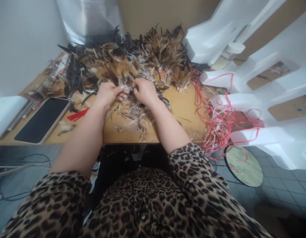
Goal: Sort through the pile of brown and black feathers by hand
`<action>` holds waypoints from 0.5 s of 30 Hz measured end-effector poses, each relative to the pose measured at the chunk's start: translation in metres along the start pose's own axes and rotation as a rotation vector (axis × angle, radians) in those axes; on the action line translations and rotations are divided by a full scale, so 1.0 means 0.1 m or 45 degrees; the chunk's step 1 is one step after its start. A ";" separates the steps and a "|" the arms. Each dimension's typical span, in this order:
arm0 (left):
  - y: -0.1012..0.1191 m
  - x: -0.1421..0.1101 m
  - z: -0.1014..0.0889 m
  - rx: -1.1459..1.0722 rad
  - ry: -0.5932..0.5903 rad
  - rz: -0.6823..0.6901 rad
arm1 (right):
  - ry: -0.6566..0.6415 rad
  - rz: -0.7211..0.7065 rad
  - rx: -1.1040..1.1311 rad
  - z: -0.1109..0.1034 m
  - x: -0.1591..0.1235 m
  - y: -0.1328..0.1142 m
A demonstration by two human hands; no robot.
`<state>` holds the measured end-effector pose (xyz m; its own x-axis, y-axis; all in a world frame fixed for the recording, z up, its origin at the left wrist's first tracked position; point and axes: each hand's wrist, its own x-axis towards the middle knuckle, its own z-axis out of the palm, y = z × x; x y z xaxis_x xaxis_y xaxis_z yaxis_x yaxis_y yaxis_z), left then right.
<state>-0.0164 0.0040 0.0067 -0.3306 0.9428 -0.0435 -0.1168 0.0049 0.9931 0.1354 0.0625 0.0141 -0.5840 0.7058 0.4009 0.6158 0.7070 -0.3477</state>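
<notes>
My left hand (109, 94) is closed, its thumb and fingers pinching the quill ends of a small bunch of brown feathers (121, 71). Close beside it, my right hand (145, 92) has its fingers curled at the same quill ends. The bunch's tips point away from me. Behind both hands lies a big heap of brown and black feathers (98, 59). Loose quill scraps and fluff (138, 115) are scattered under my wrists. A tied feather bunch (182, 79) rests to the right of my right hand.
A phone (42, 120) lies at the left of the wooden table (190, 122), near red strips (77, 114). Tangled red string (221, 129) hangs over the right edge beside white foam pieces (264, 135). A silvery bag (90, 19) stands behind. A round-topped stool (244, 165) is below.
</notes>
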 end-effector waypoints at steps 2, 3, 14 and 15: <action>0.02 0.00 -0.01 -0.107 -0.034 -0.120 | 0.021 -0.043 -0.050 -0.01 0.00 -0.01; 0.03 0.00 -0.02 -0.157 -0.054 -0.176 | 0.028 -0.060 -0.072 -0.02 0.00 -0.01; 0.03 0.01 -0.03 -0.270 -0.078 -0.111 | 0.102 0.055 -0.174 -0.03 -0.04 -0.06; 0.02 0.02 -0.03 -0.245 -0.042 -0.056 | 0.177 0.123 -0.143 -0.03 -0.03 -0.04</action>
<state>-0.0197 0.0045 0.0087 -0.2906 0.9535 -0.0798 -0.3088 -0.0145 0.9510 0.1368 0.0576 0.0169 -0.4458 0.7516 0.4861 0.7251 0.6217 -0.2962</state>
